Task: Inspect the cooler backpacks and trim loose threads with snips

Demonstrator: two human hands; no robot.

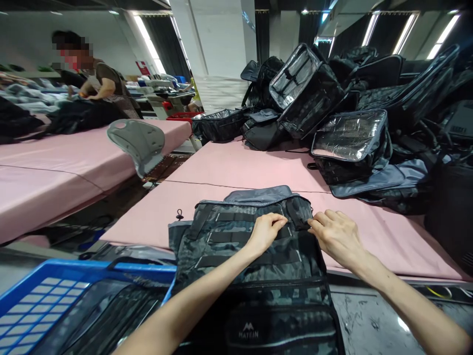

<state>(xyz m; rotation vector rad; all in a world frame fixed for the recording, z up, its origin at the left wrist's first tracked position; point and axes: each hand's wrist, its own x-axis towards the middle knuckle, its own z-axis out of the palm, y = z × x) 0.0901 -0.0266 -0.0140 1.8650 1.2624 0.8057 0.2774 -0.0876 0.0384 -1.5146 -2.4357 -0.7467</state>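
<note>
A dark camouflage backpack (pixel 254 273) with webbing strips and a MATEIN logo lies in front of me, partly on the pink-covered table (pixel 229 167). Over its upper front, my left hand (pixel 266 230) has thumb and forefinger pinched together near the ends of the webbing; what is in the pinch, if anything, is too small to name. My right hand (pixel 334 234) is closed at the bag's upper right edge, its fingertips against the fabric beside a dark strap piece (pixel 298 212). What exactly the right fingers grip is hidden.
Several similar bags (pixel 310 93) are piled at the back right of the table. A blue plastic basket (pixel 48 276) holding bags stands at lower left. Beyond a grey chair (pixel 138 143), a co-worker (pixel 105 84) handles dark bags at another pink table (pixel 66 162).
</note>
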